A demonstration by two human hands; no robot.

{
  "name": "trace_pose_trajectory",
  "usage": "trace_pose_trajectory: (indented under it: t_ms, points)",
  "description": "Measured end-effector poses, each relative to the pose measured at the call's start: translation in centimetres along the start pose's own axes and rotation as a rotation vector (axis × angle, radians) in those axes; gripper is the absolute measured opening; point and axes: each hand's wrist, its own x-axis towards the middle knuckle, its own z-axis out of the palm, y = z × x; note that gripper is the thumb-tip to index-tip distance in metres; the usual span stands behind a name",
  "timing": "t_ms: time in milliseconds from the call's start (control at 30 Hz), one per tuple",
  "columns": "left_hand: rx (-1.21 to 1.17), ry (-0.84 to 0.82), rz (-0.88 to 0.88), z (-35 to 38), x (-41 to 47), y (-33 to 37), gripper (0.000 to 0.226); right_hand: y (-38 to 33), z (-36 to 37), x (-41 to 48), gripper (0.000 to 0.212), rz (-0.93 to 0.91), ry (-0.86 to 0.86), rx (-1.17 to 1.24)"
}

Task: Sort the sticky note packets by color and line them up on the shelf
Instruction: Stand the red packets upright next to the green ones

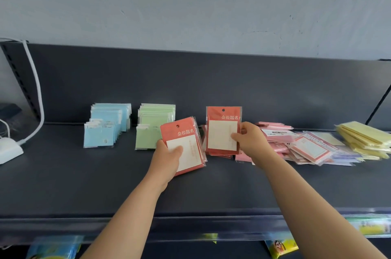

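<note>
My left hand (pixel 169 159) grips a small stack of red sticky note packets (pixel 188 136), tilted, just above the dark shelf (pixel 84 184). My right hand (pixel 246 139) pinches the right edge of another red packet (pixel 222 125), held upright over more red packets lying on the shelf. Blue packets (pixel 108 123) stand in a row at the left. Green packets (pixel 153 125) stand in a row beside them, partly hidden by my left-hand stack. To the right lies a loose heap of pink packets (pixel 277 133), red-bordered packets (pixel 311 148) and yellow packets (pixel 364 138).
A white cable (pixel 37 89) and a white device (pixel 8 150) sit at the shelf's left end. The shelf's front lip (pixel 190 220) carries a price rail. Coloured goods (pixel 55 248) hang on the level below. A grey wall rises behind.
</note>
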Motion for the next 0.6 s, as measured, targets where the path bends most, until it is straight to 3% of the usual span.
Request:
trace_pose_trajectory:
  t_ms: [133, 233, 433, 600]
  points:
    - [0.006, 0.034, 0.003, 0.0, -0.4, 0.1, 0.023, 0.4, -1.4, -0.7, 0.014, 0.000, -0.027, 0.222]
    - [-0.011, 0.026, -0.014, 0.2, -1.0, 0.7, 0.021, 0.6, -1.2, -1.7, 0.014, -0.019, -0.148, 0.337]
    - [-0.020, -0.026, 0.050, 0.7, -2.3, 0.6, 0.051, 1.4, 3.7, -4.0, 0.008, -0.131, -0.233, 0.055]
    - [0.039, 0.027, 0.040, 0.1, -1.9, 0.2, 0.042, 1.5, 2.3, -2.1, 0.036, -0.212, 0.106, -0.245]
